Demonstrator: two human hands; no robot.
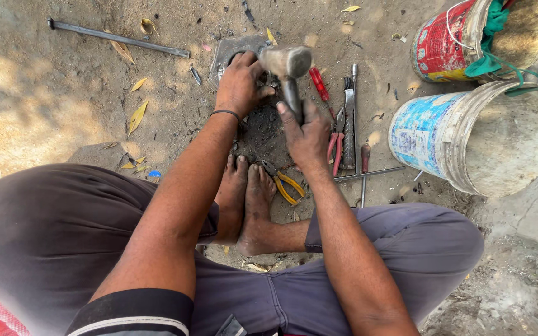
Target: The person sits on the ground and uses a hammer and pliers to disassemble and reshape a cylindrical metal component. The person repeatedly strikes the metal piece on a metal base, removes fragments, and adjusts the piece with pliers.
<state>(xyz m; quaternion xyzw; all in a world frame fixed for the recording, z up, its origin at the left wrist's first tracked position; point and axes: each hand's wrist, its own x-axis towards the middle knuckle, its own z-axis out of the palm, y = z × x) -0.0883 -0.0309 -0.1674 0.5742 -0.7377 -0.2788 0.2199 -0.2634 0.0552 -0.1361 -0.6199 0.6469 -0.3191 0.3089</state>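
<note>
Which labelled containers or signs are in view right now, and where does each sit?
Red-labelled bucket: top right, tipped on its side, round, green cloth at its mouth.
Blue-and-white labelled bucket: right of the tools, below the red one, on its side, pale inside.
No signs or screens.

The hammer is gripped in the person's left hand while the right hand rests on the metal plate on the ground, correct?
Not quite: the hands are swapped. The head view shows the hammer gripped in the right hand, while the left hand rests on the metal plate on the ground.
</note>
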